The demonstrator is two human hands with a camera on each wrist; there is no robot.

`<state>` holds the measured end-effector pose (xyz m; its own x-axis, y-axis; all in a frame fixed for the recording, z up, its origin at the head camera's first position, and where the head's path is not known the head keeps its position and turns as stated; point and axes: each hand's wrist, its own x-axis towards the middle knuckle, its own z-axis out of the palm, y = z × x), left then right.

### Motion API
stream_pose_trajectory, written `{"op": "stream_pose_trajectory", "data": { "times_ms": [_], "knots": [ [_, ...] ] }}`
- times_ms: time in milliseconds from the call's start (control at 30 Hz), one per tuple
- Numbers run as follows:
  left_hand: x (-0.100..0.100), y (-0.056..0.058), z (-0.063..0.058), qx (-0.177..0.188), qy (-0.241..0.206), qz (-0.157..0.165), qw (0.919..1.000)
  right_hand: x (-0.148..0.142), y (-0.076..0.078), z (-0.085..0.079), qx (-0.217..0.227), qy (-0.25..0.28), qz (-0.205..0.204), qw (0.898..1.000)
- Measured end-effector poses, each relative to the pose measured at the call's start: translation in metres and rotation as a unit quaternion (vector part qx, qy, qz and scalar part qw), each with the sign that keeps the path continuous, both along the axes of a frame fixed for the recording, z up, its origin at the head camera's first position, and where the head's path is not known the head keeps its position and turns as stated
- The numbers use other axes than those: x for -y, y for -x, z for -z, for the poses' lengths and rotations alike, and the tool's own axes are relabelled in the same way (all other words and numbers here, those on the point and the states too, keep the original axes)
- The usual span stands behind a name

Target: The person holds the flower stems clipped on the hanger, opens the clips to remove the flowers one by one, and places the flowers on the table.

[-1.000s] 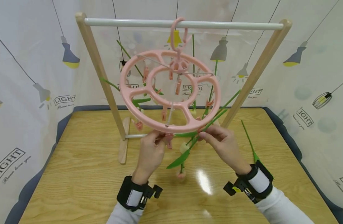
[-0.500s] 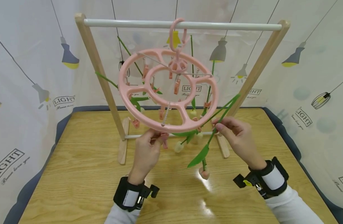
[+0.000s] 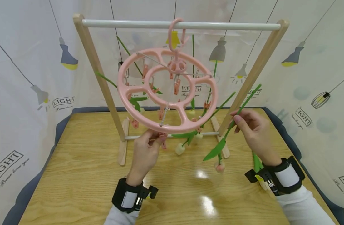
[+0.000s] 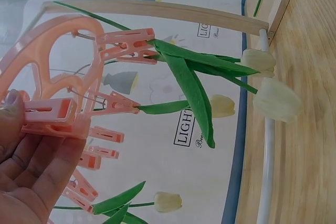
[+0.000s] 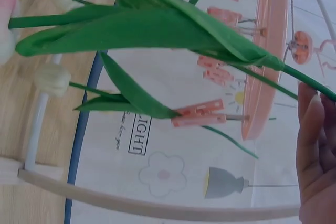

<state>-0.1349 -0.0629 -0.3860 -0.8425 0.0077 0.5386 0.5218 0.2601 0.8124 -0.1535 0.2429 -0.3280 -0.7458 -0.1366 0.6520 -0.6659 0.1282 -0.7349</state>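
Observation:
In the head view, a round pink clip hanger point(image 3: 174, 128) hangs by its hook. My left hand point(image 3: 145, 153) pinches a pink clothespin point(image 4: 50, 111) at the hanger's front edge; in the left wrist view the thumb lies on it and the fingers are behind. To the right, away from the ring, my right hand point(image 3: 253, 134) pinches the stem of an artificial tulip point(image 3: 216, 150), its pink-white bloom hanging down. Its big green leaves point(image 5: 136, 32) cross the right wrist view. White tulips point(image 4: 277, 99) hang head down from other clothespins point(image 4: 128, 44) on the hanger.
The hanger hangs from the white bar point(image 3: 127, 23) of a stand with wooden legs point(image 3: 253, 75). Another flower with green leaves point(image 3: 256, 162) lies on the wooden table point(image 3: 76, 175), partly behind the right wrist. A lamp-print curtain point(image 3: 315, 78) surrounds the table.
My right hand has moved right with the tulip, from beside the left hand at the hanger's front to out beyond the ring. The left hand stays at its clothespin, shifting slightly left with the hanger.

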Motion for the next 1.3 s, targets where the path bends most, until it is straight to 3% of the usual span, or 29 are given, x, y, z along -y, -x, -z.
{"op": "stream_pose_trajectory", "data": {
  "times_ms": [400, 700, 900, 1100, 1300],
  "knots": [
    [0.002, 0.000, 0.001, 0.000, 0.010, 0.003, 0.9999, -0.027, 0.005, -0.007, 0.009, 0.030, 0.028, 0.999],
    [0.003, 0.000, 0.001, 0.022, 0.003, 0.011, 0.9997, -0.045, 0.012, -0.009, 0.003, 0.060, 0.056, 0.997],
    [0.004, 0.000, 0.002, 0.029, 0.003, -0.004, 0.9996, -0.051, 0.013, -0.010, 0.007, 0.047, 0.086, 0.995],
    [0.005, -0.001, 0.003, 0.030, 0.009, -0.018, 0.9993, -0.063, 0.018, -0.006, 0.027, 0.050, 0.072, 0.996],
    [0.006, 0.000, 0.003, 0.025, 0.012, -0.014, 0.9995, -0.076, 0.021, -0.002, 0.057, 0.008, 0.122, 0.991]
  ]
}}
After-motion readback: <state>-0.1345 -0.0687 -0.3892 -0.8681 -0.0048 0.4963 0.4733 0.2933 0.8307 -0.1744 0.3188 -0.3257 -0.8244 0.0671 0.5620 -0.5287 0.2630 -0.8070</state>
